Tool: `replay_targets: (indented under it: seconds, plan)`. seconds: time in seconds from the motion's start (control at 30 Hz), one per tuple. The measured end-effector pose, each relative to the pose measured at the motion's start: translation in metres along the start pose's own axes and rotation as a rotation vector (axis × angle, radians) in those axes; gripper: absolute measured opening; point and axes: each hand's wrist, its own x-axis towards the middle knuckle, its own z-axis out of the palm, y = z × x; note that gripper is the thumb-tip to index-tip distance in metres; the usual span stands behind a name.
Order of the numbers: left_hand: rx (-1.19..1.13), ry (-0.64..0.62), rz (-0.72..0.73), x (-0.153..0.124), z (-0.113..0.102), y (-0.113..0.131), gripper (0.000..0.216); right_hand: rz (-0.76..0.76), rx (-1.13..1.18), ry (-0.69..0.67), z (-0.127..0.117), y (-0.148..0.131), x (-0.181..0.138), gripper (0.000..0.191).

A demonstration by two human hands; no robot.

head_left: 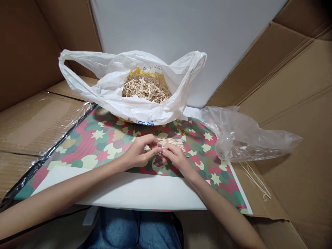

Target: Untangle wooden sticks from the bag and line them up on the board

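Note:
My left hand (138, 152) and my right hand (176, 158) meet at the middle of a flat bundle of thin wooden sticks (169, 142), their fingertips pressed on its near side. The sticks lie side by side, and my fingers hide part of them. Behind my hands, a white plastic bag (103, 77) sits open around a yellow package, which holds a tangled heap of similar sticks (146, 89). Under my hands lies a camouflage-patterned paper mat (103, 147) in green, pink and cream.
A crumpled clear plastic bag (246, 135) lies to the right of the mat. Several loose sticks (255, 181) rest on the cardboard (269, 176) beyond it. A white board (124, 188) lies along the near edge of the mat. Cardboard and a white panel (181, 31) wall the back and sides.

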Motion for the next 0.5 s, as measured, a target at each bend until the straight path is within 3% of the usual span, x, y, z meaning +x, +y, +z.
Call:
replay_targets:
  seconds: [0.17,0.37,0.5]
  plan:
    - [-0.044,0.010,-0.007,-0.0022,0.0066,-0.0018,0.015,-0.023,-0.041,0.025,0.0067,0.0044,-0.0013,0.018]
    - [-0.080,0.021,-0.068,-0.0028,0.0079,-0.0025,0.019,-0.116,-0.318,0.094,0.0065,0.0017,-0.0023,0.020]
    - [-0.165,0.035,-0.112,-0.0024,0.0054,-0.0003,0.021,-0.154,-0.315,0.125,0.0007,0.0002,-0.0015,0.020]
